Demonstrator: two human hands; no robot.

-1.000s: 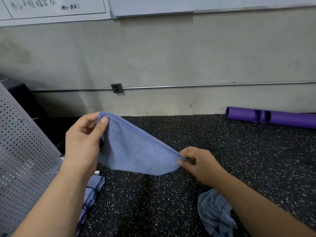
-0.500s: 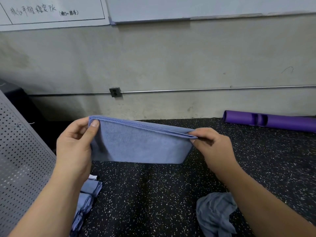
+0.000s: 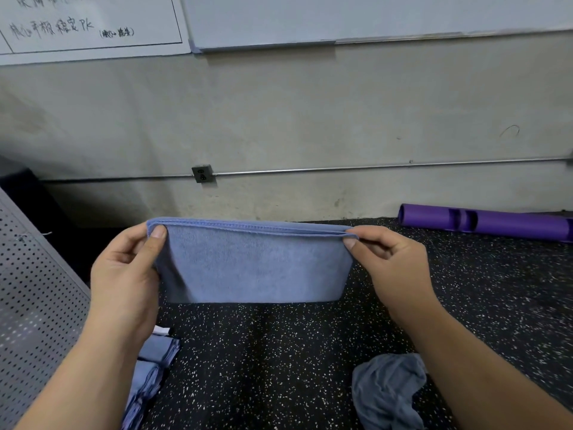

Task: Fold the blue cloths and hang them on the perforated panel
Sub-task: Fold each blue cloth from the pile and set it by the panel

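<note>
A blue cloth folded in half hangs in the air in front of me, its doubled hem level along the top. My left hand pinches its upper left corner and my right hand pinches its upper right corner. The grey perforated panel leans at the left edge. Folded blue cloths hang beside the panel's lower right, under my left forearm. A crumpled grey-blue cloth lies on the floor under my right forearm.
Black speckled rubber floor spreads below the cloth. A purple tube lies by the wall at the right. The grey wall carries a socket box, a thin conduit and whiteboards above.
My right hand rose from low on the right up to the height of my left hand, so the cloth's top edge went from slanted to level and taut.
</note>
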